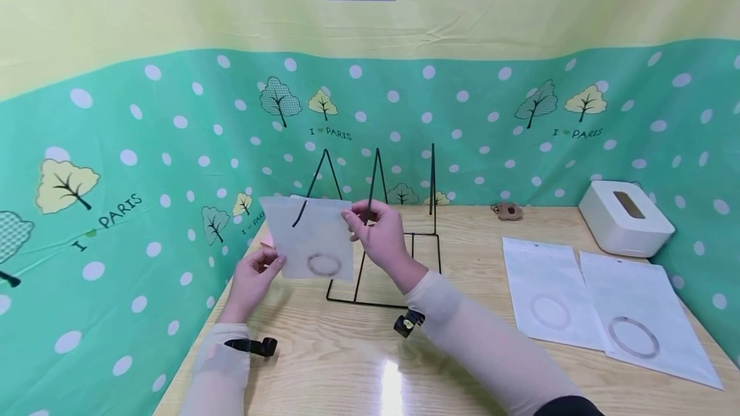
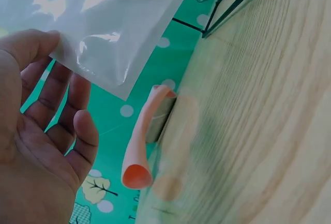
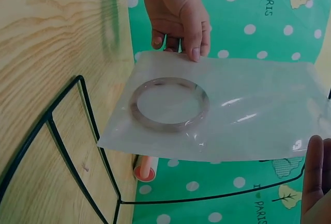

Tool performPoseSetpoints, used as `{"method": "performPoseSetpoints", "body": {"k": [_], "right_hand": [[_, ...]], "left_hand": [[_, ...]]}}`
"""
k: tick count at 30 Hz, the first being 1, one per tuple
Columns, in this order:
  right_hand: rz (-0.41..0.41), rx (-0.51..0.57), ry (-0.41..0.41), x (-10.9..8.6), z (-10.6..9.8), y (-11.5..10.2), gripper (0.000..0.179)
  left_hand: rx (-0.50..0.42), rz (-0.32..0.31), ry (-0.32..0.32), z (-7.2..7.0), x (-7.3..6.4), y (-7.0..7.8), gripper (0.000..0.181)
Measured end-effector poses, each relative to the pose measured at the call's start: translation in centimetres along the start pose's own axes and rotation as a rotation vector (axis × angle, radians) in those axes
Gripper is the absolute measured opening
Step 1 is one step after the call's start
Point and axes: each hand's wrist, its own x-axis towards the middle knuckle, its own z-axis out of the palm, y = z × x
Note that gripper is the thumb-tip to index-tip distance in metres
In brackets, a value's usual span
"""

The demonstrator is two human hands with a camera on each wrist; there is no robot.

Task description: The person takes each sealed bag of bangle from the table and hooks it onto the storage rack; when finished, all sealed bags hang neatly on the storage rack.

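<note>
A translucent plastic bag [image 1: 306, 236] with a bangle [image 3: 170, 127] lying flat inside is held up before a black wire rack [image 1: 370, 304]. My left hand [image 1: 254, 278] pinches the bag's lower left edge between thumb and fingers. At the upper right edge, my right hand [image 1: 378, 231] pinches the bag with thumb and fingertips. The rack's left prong crosses in front of the bag's upper part; whether it passes through a hole I cannot tell. In the right wrist view, only some fingers [image 3: 314, 177] of the right hand show.
Two more bags, a left one [image 1: 537, 275] and a right one [image 1: 647, 300], each with a bangle, lie on the table's right side. Behind them stands a white tissue box [image 1: 627, 220]. A small brown item [image 1: 509, 212] sits at the back; a pink tube-shaped object [image 2: 138, 146] lies left.
</note>
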Motion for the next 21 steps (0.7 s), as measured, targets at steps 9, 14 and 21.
{"method": "performPoseSetpoints", "body": {"k": [9,14,21], "right_hand": [[0.006,-0.029,0.004,1.6,-0.4,0.6,0.011],[0.02,-0.024,0.021,2.4,-0.5,0.8,0.012],[0.031,-0.029,0.044,3.5,-0.6,1.4,0.013]], "left_hand": [[0.024,0.006,-0.006,0.6,1.5,-0.2,0.016],[0.029,0.023,-0.005,1.1,2.4,-0.3,0.016],[0.063,-0.009,0.01,1.6,3.7,-0.3,0.021]]}}
